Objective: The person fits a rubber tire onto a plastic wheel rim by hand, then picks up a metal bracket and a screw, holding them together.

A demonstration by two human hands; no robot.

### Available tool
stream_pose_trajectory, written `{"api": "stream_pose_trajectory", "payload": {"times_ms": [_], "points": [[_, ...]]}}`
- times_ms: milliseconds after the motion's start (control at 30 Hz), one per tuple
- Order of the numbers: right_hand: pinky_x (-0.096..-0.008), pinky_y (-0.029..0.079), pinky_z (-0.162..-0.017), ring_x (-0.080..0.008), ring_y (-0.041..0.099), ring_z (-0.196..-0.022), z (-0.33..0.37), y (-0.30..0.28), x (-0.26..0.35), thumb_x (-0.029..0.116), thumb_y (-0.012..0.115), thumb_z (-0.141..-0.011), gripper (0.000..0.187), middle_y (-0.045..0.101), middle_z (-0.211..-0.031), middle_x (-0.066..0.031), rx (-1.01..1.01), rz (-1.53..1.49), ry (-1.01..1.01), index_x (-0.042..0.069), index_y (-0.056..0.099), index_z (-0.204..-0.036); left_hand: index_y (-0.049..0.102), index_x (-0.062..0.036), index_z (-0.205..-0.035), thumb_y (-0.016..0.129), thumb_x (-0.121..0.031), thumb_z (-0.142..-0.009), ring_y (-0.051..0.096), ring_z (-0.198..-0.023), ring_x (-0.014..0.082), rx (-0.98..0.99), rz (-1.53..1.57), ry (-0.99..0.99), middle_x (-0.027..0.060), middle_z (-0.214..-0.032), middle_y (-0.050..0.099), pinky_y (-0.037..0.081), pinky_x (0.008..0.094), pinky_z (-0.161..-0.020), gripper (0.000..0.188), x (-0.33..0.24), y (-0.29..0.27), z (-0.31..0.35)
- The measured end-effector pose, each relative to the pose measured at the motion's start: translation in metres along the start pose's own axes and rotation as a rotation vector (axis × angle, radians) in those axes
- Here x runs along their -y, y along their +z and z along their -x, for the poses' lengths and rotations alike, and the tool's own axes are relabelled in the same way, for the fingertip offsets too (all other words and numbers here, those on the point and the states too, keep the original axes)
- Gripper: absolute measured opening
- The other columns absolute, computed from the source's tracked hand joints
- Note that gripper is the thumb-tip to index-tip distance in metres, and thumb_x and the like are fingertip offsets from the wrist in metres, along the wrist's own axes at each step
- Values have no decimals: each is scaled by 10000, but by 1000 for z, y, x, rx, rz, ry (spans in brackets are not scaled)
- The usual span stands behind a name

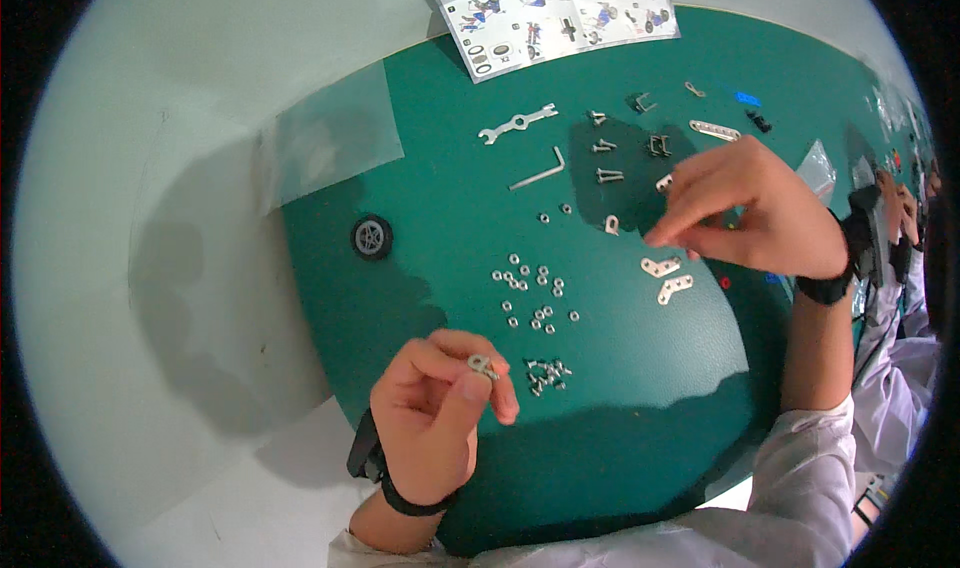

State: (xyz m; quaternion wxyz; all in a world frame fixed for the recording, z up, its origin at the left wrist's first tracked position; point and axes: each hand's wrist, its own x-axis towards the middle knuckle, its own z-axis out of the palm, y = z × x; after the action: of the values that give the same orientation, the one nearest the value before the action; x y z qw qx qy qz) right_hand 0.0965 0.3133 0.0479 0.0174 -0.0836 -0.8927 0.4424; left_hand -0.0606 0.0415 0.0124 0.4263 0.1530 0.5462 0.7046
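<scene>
Low on the table's near left, my left hand point(428, 418) pinches a small metal bracket point(481, 365) between thumb and fingers. A hole shows in its rounded end; the fingers cover the rest. My right hand point(750, 208) hovers over the right side with thumb and forefinger drawn together; whatever is between them, if anything, is hidden. Just left of those fingertips is a small bracket point(611, 225). Below them lie two bent perforated plates point(660, 267). Between my hands, several nuts point(541, 280) lie scattered, with a pile of short screws point(548, 375) close to my left hand.
The green table point(600, 468) holds a flat wrench point(517, 124), a hex key point(540, 171), longer screws point(609, 176), a black wheel point(372, 237) and a straight perforated strip point(715, 130). An instruction sheet point(560, 28) lies at the far edge. Another person's hand point(897, 208) shows far right.
</scene>
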Motion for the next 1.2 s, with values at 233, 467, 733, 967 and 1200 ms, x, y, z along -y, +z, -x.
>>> {"api": "stream_pose_trajectory", "payload": {"times_ms": [233,467,733,967,1200], "points": [[-318,420,-521,-239,606,-627,2,4,-5,-92,713,-722,247,614,-726,-93,-91,-24,30,70,765,-901,520,11,-954,615,47,-914,649,-669,236,58,51,-36,222,-1024,616,561,348,-564,109,-5,-22,0],[-381,445,-555,-289,618,-654,-4,10,-5,-72,686,-739,173,588,-742,-96,-54,77,154,44,724,-861,601,-9,-1059,636,-45,-956,599,-693,139,20,-28,82,162,-1080,616,541,267,-549,114,-11,-26,-3],[-429,463,-581,-333,617,-703,-6,16,3,-23,690,-713,132,586,-759,-101,-67,221,247,49,700,-824,590,-19,-1020,620,-40,-965,568,-674,123,10,-15,3,155,-1049,613,508,258,-540,65,-8,-28,-11],[-433,451,-563,-332,606,-675,-6,19,2,-27,699,-712,135,563,-745,-102,-96,195,263,49,694,-823,594,-25,-1026,634,-46,-962,562,-669,117,-60,-50,-7,155,-1051,621,480,249,-541,79,-8,-33,-9],[-414,440,-542,-330,597,-656,-10,16,0,-43,703,-714,151,560,-741,-104,-67,147,298,46,690,-836,606,-29,-1037,631,-39,-962,573,-661,116,-95,-48,-58,159,-1055,626,481,249,-538,78,-8,-37,-13]]}}
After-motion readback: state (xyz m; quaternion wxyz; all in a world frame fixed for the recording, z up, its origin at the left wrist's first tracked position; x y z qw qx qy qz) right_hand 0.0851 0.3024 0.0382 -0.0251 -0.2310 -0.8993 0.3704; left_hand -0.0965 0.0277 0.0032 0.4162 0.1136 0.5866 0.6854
